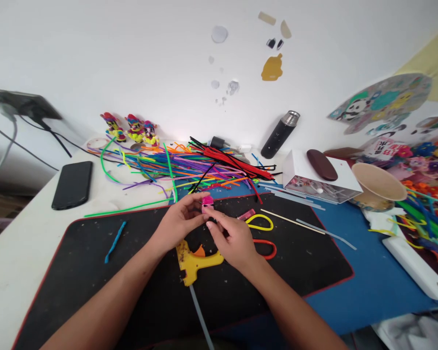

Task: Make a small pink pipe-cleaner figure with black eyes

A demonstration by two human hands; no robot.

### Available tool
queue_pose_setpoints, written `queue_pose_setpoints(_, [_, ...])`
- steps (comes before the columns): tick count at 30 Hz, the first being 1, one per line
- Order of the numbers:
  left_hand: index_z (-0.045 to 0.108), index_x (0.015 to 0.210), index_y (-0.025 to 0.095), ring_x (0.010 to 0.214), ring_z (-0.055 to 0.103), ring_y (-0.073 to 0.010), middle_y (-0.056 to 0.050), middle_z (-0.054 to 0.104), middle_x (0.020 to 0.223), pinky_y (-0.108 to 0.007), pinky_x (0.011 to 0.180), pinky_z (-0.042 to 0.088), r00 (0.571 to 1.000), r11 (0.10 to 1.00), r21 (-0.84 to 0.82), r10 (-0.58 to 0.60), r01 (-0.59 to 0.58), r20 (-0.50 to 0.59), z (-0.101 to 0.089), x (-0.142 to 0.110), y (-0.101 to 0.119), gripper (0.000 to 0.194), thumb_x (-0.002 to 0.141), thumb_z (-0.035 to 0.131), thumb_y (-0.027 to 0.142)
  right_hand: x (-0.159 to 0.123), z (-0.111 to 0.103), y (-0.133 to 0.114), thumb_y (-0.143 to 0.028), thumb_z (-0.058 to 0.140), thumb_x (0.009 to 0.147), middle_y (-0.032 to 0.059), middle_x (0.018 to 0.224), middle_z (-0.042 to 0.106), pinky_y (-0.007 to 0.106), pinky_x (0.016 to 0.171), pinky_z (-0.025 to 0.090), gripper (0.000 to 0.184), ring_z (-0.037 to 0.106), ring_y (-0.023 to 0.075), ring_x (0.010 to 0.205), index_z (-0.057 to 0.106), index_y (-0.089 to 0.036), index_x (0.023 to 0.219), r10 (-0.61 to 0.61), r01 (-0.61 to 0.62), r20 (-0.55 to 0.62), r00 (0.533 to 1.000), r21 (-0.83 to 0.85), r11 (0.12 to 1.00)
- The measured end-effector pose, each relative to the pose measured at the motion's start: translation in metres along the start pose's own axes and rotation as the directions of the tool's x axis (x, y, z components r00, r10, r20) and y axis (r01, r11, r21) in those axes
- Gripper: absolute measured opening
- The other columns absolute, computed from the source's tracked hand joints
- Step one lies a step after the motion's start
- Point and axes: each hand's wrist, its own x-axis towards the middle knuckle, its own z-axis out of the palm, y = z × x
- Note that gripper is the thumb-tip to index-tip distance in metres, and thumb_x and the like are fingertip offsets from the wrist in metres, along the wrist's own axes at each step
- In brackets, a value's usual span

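A small magenta and light-pink piece [208, 201] is raised over the black mat. The fingers and thumb of my left hand [178, 221] are closed around its left side. My right hand [237, 242] holds it from the lower right, with curled fingers and the index fingertip against it. Part of the piece is hidden by fingers, so its exact kind is unclear. Below the hands lies a yellow glue gun [193, 265] with a glue stick [200, 311] running out of its back. Scissors with a yellow loop [261, 222] and a red loop lie partly under my right hand.
Pipe cleaners [156, 167] pile up behind the mat [295, 262]. A blue twisted piece [115, 242] and a phone [72, 184] are at left. Several small figures [135, 129] stand by the wall. A black flask [280, 135], white box [321, 180] and bowl [377, 184] stand right.
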Motion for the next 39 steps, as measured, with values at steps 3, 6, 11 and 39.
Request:
queue_pose_setpoints(3, [0.073, 0.132, 0.024, 0.106, 0.07, -0.0223, -0.008, 0.077, 0.118, -0.035, 0.095, 0.058, 1.0, 1.0, -0.009, 0.002, -0.002, 0.0, 0.001, 0.0, 0.0, 0.052, 0.083, 0.09, 0.03, 0.0, -0.001, 0.0, -0.028, 0.057, 0.107, 0.0025, 0.081, 0.079, 0.029, 0.065, 0.052, 0.038, 0.066, 0.0163, 0.06, 0.073, -0.022, 0.141, 0.022, -0.022, -0.001, 1.0, 0.013, 1.0])
queue_pose_setpoints(6, [0.074, 0.131, 0.024, 0.107, 0.07, -0.0226, -0.008, 0.077, 0.12, -0.035, 0.096, 0.058, 1.0, 1.0, -0.004, 0.002, -0.002, -0.002, 0.001, 0.001, 0.0, 0.052, 0.083, 0.09, 0.03, 0.0, 0.0, 0.0, -0.028, 0.057, 0.107, 0.0023, 0.082, 0.08, 0.028, 0.066, 0.053, 0.038, 0.067, 0.0162, 0.061, 0.072, -0.024, 0.141, 0.034, -0.034, 0.0, 0.999, 0.02, 0.999])
queue_pose_setpoints(11, [0.075, 0.128, 0.024, 0.11, 0.07, -0.0237, -0.007, 0.078, 0.118, -0.037, 0.1, 0.057, 1.0, 1.0, -0.012, 0.003, -0.003, -0.025, -0.001, 0.002, 0.0, 0.05, 0.081, 0.092, 0.031, -0.004, -0.001, 0.0, -0.029, 0.057, 0.107, 0.0008, 0.075, 0.076, 0.028, 0.063, 0.052, 0.036, 0.064, 0.0157, 0.058, 0.074, -0.024, 0.139, 0.031, -0.031, -0.029, 0.999, 0.026, 0.999])
queue_pose_setpoints(39, [0.077, 0.128, 0.023, 0.107, 0.073, -0.0243, -0.006, 0.08, 0.116, -0.036, 0.096, 0.058, 0.988, 0.999, -0.046, 0.012, -0.019, -0.154, -0.007, 0.006, 0.0, 0.056, 0.076, 0.096, 0.033, -0.024, -0.066, 0.04, -0.045, 0.063, 0.102, -0.0022, 0.066, 0.069, 0.027, 0.062, 0.042, 0.03, 0.057, 0.0151, 0.057, 0.081, -0.022, 0.105, 0.429, -0.433, -0.062, 0.901, -0.081, 0.898])
